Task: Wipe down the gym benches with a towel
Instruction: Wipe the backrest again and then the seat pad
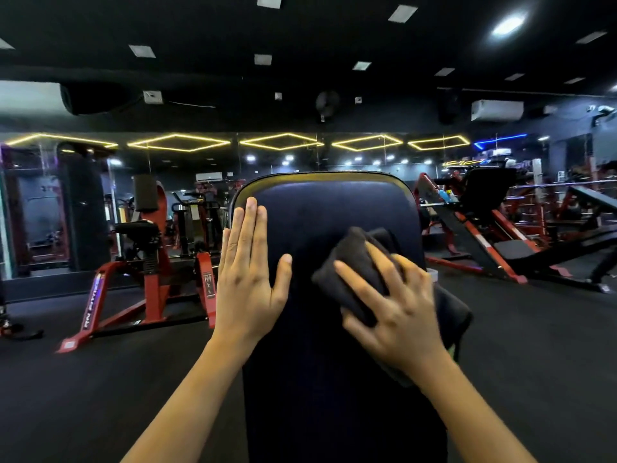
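Left hand [248,279] flat on upper-left edge of dark padded counter [320,208], fingers straight, together. Right hand [397,315], fingers spread, presses bunched black towel [350,259] onto counter's right side; towel end hangs off right edge. Hands apart. Red machines [153,279] on floor [100,379] behind.
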Demonstrator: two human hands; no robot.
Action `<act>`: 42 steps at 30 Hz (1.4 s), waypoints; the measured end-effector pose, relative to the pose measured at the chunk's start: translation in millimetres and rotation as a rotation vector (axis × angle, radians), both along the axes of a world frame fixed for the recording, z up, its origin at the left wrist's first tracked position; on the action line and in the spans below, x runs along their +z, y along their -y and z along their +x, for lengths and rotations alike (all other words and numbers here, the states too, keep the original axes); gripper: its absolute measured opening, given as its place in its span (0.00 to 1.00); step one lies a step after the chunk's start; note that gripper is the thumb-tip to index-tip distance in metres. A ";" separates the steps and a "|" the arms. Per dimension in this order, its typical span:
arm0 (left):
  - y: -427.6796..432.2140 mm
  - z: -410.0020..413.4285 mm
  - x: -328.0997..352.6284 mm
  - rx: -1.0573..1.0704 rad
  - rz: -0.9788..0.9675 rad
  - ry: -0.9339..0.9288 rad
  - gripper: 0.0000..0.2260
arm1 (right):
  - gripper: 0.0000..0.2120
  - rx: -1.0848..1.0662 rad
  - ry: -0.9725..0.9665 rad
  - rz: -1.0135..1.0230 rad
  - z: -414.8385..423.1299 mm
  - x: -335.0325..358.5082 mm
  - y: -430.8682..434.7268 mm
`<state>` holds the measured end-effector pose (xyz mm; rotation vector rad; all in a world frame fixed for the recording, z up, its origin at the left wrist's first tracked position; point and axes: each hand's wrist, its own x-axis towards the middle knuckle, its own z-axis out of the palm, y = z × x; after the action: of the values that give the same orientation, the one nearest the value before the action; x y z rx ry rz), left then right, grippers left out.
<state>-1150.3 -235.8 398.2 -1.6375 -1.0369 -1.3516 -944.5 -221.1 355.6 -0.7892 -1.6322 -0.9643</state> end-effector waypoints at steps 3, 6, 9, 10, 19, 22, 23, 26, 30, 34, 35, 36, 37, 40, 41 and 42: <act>-0.9 1.9 0.1 0.003 0.009 0.008 0.29 | 0.26 -0.002 -0.230 -0.092 19.1 10.3 -9.8; -2.0 2.8 -0.6 0.002 0.010 0.018 0.29 | 0.29 0.012 -0.450 -0.230 9.2 60.3 -12.2; -1.5 2.7 -0.3 -0.013 -0.004 0.022 0.29 | 0.33 -0.025 -0.488 -0.282 -17.5 104.7 -5.1; -0.3 1.4 0.4 -0.028 -0.011 0.020 0.29 | 0.32 -0.040 -0.423 -0.263 -31.3 107.9 -0.4; 10.9 -25.8 -42.9 -0.180 -0.103 -0.014 0.28 | 0.27 -0.029 -0.308 -0.137 -43.2 38.2 10.4; 12.9 -32.2 -52.6 -0.172 -0.132 -0.020 0.28 | 0.29 -0.034 -0.572 -0.267 -67.7 78.0 13.0; 13.5 -33.8 -56.1 -0.184 -0.142 -0.026 0.28 | 0.29 -0.058 -0.554 -0.277 -80.6 89.5 15.4; 12.7 -36.4 -65.9 -0.256 -0.171 -0.037 0.28 | 0.28 -0.069 -0.293 -0.185 -111.4 93.8 23.2; 10.4 -38.5 -80.8 -0.366 -0.219 0.013 0.27 | 0.27 -0.050 -0.013 -0.050 -107.8 35.8 28.5; 20.0 -35.5 -98.4 -0.491 -0.266 0.080 0.26 | 0.27 -0.070 -0.235 -0.110 -80.0 19.5 25.3; 23.4 -35.1 -101.9 -0.556 -0.295 0.132 0.26 | 0.27 -0.064 -0.355 -0.167 -83.1 28.2 24.6; 25.8 -34.4 -103.6 -0.626 -0.318 0.198 0.26 | 0.27 -0.054 -0.461 -0.214 -89.9 40.2 24.3; 27.8 -33.4 -105.2 -0.698 -0.337 0.276 0.25 | 0.28 -0.058 -0.520 -0.239 -99.1 51.0 25.0; 32.1 -26.6 -107.1 -0.889 -0.364 0.505 0.21 | 0.27 -0.107 -0.381 -0.185 -122.0 54.1 30.0; 32.1 -23.6 -108.7 -0.929 -0.359 0.560 0.21 | 0.27 -0.106 -0.300 -0.144 -125.2 42.1 34.0; 31.4 -21.5 -111.0 -0.958 -0.356 0.607 0.21 | 0.26 -0.102 -0.222 -0.106 -126.7 24.0 38.4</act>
<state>-1171.8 -267.2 287.2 -2.1796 -0.8496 -2.5206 -1071.1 -259.4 379.6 -1.0238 -1.4702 -0.8334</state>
